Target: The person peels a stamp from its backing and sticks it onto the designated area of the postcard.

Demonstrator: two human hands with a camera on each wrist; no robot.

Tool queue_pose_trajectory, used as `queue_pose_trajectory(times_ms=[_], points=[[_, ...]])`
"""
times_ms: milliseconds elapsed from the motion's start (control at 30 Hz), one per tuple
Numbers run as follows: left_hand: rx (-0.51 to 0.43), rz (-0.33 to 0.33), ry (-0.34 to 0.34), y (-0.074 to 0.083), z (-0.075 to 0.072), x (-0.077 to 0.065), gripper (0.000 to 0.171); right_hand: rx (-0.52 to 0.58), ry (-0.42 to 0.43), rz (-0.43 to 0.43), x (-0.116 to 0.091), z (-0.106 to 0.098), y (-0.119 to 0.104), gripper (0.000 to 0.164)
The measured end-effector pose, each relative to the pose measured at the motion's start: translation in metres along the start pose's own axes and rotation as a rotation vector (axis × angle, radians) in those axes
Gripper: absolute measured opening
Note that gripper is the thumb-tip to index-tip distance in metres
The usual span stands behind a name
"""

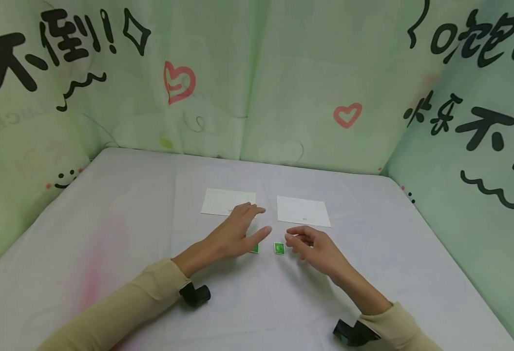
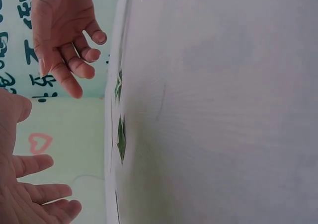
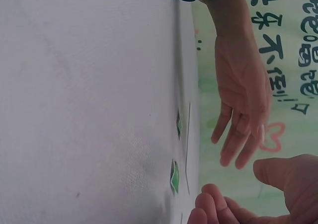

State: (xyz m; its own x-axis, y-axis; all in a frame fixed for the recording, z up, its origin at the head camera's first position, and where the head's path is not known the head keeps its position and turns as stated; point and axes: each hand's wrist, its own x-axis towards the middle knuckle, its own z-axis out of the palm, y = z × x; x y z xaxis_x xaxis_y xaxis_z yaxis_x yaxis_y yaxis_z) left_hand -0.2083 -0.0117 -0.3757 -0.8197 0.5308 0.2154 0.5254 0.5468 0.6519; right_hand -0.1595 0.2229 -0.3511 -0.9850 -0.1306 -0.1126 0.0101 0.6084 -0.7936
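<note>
In the head view, a small green stamp-like square with a pale border (image 1: 279, 248) lies on the white table between the hands. A second green square (image 1: 255, 249) is partly hidden under my left hand (image 1: 239, 236), which hovers above it with fingers and thumb extended, holding nothing. My right hand (image 1: 318, 251) hangs just right of the first square, its fingers loosely bent and no object seen in them. Both green pieces look slightly raised off the cloth in the left wrist view, where the nearer one (image 2: 121, 139) shows edge-on.
Two white paper rectangles lie side by side farther back: the left sheet (image 1: 226, 199), partly covered by my left fingers, and the right sheet (image 1: 302, 210). A white cloth (image 1: 151, 204) covers the table. Green printed curtains (image 1: 257, 87) stand around its back and sides.
</note>
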Motion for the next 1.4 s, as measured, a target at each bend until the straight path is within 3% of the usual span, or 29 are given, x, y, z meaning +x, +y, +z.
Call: queue_pose_trajectory(times_ms=[433,733,1067,1400], points=[[0.070,0.023,-0.023,-0.001,0.009,0.027,0.059,-0.051,-0.017,-0.021,0.009,-0.001,0.005,0.039],[0.112,0.028,-0.044,0.001,0.013,0.041,0.057,-0.075,-0.056,-0.073,0.016,-0.001,0.010,0.035],[0.151,0.045,-0.044,-0.005,0.018,0.055,0.052,-0.138,-0.046,-0.137,0.024,0.003,0.017,0.025],[0.248,-0.017,-0.100,-0.006,0.025,0.069,0.051,-0.207,-0.012,-0.138,0.025,0.006,0.016,0.021]])
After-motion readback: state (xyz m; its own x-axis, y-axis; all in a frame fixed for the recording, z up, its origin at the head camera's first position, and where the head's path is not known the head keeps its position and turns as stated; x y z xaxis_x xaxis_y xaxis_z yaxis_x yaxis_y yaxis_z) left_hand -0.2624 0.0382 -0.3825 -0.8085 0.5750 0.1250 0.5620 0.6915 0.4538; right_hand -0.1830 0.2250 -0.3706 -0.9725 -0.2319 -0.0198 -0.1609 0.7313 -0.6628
